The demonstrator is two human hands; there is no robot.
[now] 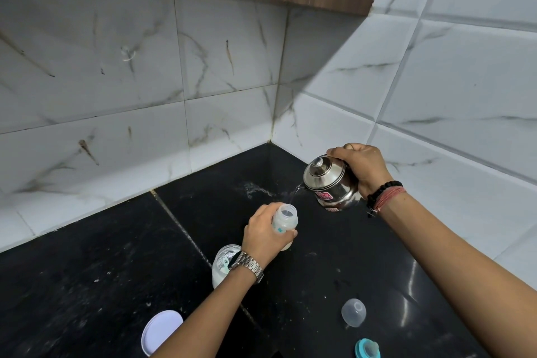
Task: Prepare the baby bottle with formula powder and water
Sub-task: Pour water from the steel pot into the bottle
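The right hand (361, 167) has its grip wrapped round the back of a small steel kettle (329, 183), fingers curled tight on it. The kettle is tipped to the left, and a thin stream of water (295, 196) runs from its spout down into the open baby bottle (286, 219). The left hand (266, 234) has its grip curled round the bottle's side, holding it upright on the black tabletop (96, 264).

To do this step well, keep the tip small so the stream stays thin and lands inside the narrow mouth. Hold the bottle still and straight. Watch the water level through the clear wall and tip the kettle back up when there is enough. Pouring too fast would likely splash; there is a wet patch (255, 190) on the tabletop behind the bottle.

Just beside the left wrist stands an open powder jar (223, 263). Its white lid (161, 330) lies nearer the person. The clear bottle cap (353, 312) and the teal teat ring (367, 349) lie to the right, well apart from the bottle.
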